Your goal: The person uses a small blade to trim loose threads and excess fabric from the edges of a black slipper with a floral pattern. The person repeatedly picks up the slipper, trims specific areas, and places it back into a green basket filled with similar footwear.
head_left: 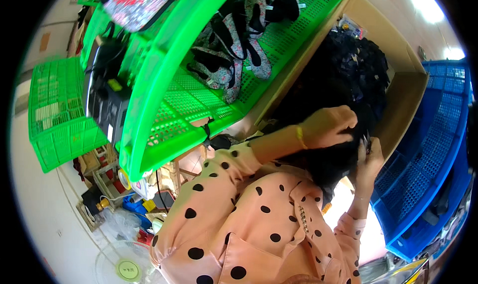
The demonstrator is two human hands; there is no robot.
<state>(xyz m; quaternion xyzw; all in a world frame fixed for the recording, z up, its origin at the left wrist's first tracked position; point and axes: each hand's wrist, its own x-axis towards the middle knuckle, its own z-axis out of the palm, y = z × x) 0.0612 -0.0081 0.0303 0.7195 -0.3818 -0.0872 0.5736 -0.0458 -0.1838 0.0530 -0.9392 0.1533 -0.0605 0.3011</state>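
Note:
My left hand (pixel 330 127), with a yellow band at the wrist, is closed in a loose pinch over the black fabric pieces (pixel 318 97) in a cardboard box. What its fingers hold, if anything, is lost against the black. My right hand (pixel 369 160) is beside it, near the box's right wall, fingers closed on a small cutter with a shiny metal blade (pixel 367 140), perhaps thread snips. The blade points up, away from me. Black fabric also hangs below and between both hands.
The cardboard box (pixel 406 102) stands before me. A green crate (pixel 174 102) at the left holds several flower-patterned, black-lined pieces (pixel 231 40). Blue crates (pixel 423 159) stand at the right. Further left are another green crate (pixel 57 114) and a shelf with clutter.

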